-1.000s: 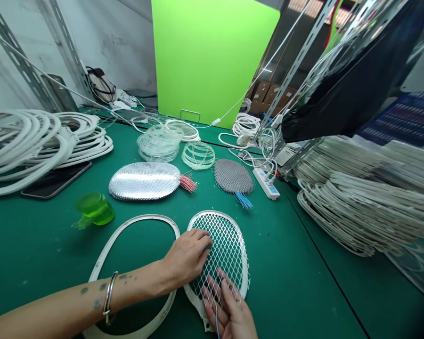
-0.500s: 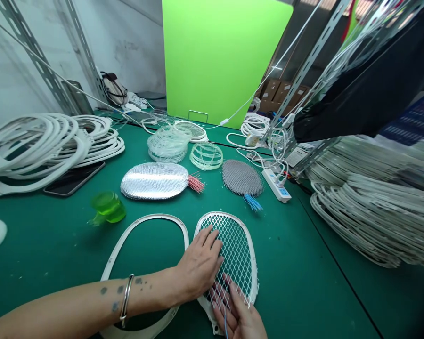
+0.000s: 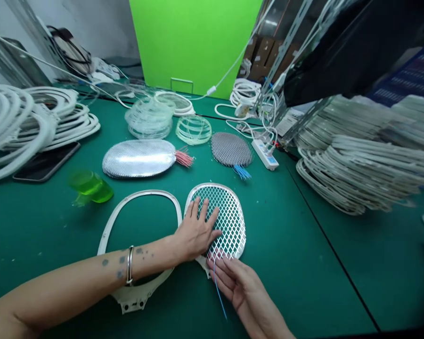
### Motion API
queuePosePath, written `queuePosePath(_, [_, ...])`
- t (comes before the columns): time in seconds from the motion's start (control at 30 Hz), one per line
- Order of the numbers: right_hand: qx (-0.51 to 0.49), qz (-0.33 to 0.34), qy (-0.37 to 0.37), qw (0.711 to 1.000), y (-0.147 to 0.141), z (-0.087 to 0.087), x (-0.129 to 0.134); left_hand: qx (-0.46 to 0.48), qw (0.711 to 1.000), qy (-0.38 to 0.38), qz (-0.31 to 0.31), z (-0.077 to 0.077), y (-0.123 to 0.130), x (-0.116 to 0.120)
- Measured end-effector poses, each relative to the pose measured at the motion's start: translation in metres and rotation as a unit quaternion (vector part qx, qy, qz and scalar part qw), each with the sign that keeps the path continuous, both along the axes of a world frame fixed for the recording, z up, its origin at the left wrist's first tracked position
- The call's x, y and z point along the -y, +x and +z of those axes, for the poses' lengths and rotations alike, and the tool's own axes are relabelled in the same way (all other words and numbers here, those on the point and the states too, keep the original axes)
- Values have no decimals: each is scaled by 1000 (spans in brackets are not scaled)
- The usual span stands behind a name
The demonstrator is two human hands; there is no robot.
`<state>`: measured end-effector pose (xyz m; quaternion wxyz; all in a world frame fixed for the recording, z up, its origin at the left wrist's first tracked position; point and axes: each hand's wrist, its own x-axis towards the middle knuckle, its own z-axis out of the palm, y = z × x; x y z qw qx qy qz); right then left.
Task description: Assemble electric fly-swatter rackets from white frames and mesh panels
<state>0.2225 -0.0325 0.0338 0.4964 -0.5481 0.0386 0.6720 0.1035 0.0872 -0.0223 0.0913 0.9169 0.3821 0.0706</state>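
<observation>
My left hand [image 3: 195, 233] lies with spread fingers on a silvery diamond mesh sheet [image 3: 226, 212]. The mesh rests over a white oval frame [image 3: 207, 267], whose lower tab shows between my hands. My right hand [image 3: 233, 278] is at the mesh's lower edge, palm partly turned up and fingers stretched out, with fingertips under the edge. A thin blue wire [image 3: 219, 294] hangs from the mesh across that hand. Beneath my left forearm lies a bare white oval frame [image 3: 108, 230] with a holed tab.
Behind are a silver mesh stack [image 3: 139, 159] with red wires, a grey mesh stack [image 3: 232, 149] with blue wires, and a power strip [image 3: 265, 154]. White frames [image 3: 67, 127], a phone [image 3: 47, 162] and a green translucent object [image 3: 91, 186] lie left. Frame piles [image 3: 360, 174] stand right.
My left hand has spread its fingers flatter on the mesh. My right hand has drawn back toward the mesh's lower edge, exposing more blue wire. The camera view has shifted.
</observation>
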Motion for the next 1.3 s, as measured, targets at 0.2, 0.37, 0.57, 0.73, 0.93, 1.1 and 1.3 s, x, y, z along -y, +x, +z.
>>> queuePosePath(0.2, [255, 280, -18, 925, 42, 18, 35, -12, 1000, -11, -16, -3, -3, -1])
queuePosePath(0.37, [611, 326, 232, 683, 51, 5, -5, -16, 1000, -10, -16, -2, -3, 2])
queuePosePath(0.57, [574, 584, 389, 422, 50, -20, -69, -19, 996, -63, -65, 2, -8, -6])
queuePosePath(0.73, [568, 612, 382, 396, 57, -32, -74, 163, 981, -102, -20, 22, -25, 0])
queuePosePath(0.93, [544, 617, 402, 403, 59, -33, -74, 135, 947, -5, -292, 36, -43, 64])
queuePosePath(1.1, [527, 680, 365, 356, 60, -29, -82, 193, 925, 88, -314, 25, -47, 81])
queuePosePath(1.3, [519, 709, 351, 323, 61, -24, -86, 205, 924, 90, -309, 24, -50, 80])
